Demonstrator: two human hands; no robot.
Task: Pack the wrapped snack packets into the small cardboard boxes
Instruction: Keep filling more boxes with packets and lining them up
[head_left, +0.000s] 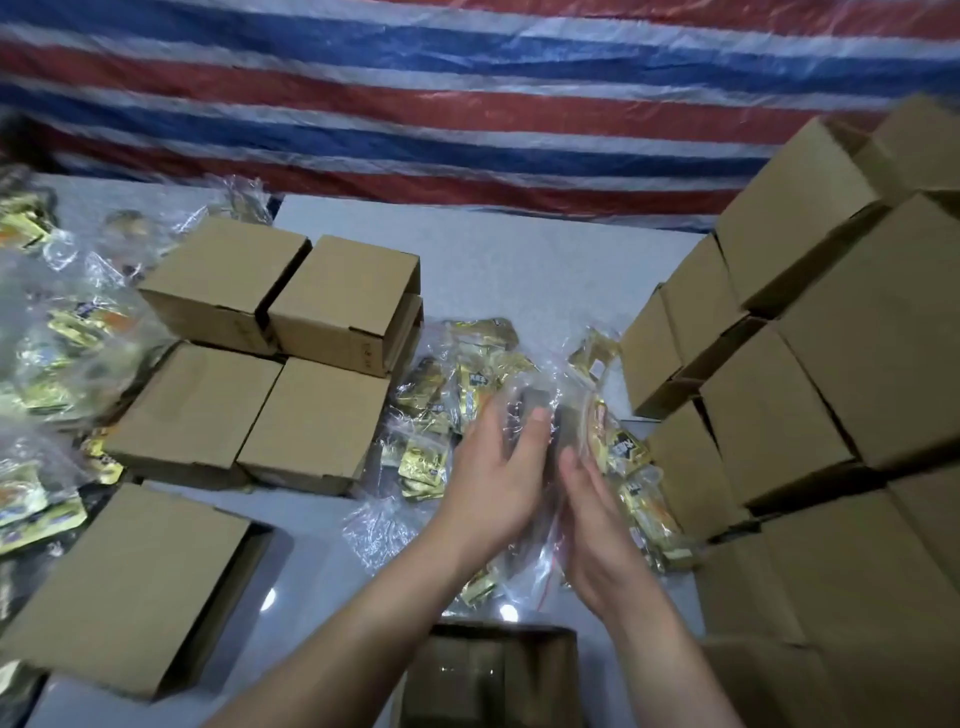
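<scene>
A clear plastic bag of gold snack packets (540, 525) is held between my two hands at the middle of the white table. My left hand (496, 467) grips its upper part, thumb and fingers around the plastic. My right hand (597, 530) lies flat against the bag's right side with straight fingers. More bagged gold packets (447, 395) lie just behind the hands. An open small cardboard box (493, 670) stands below my wrists at the near edge, its inside dark and blurred.
Several closed small boxes (311, 421) sit in a block at the left, with one more (130, 582) at the near left. Stacked boxes (810, 395) wall the right side. Loose packet bags (57, 332) cover the far left. A striped tarp (467, 104) hangs behind.
</scene>
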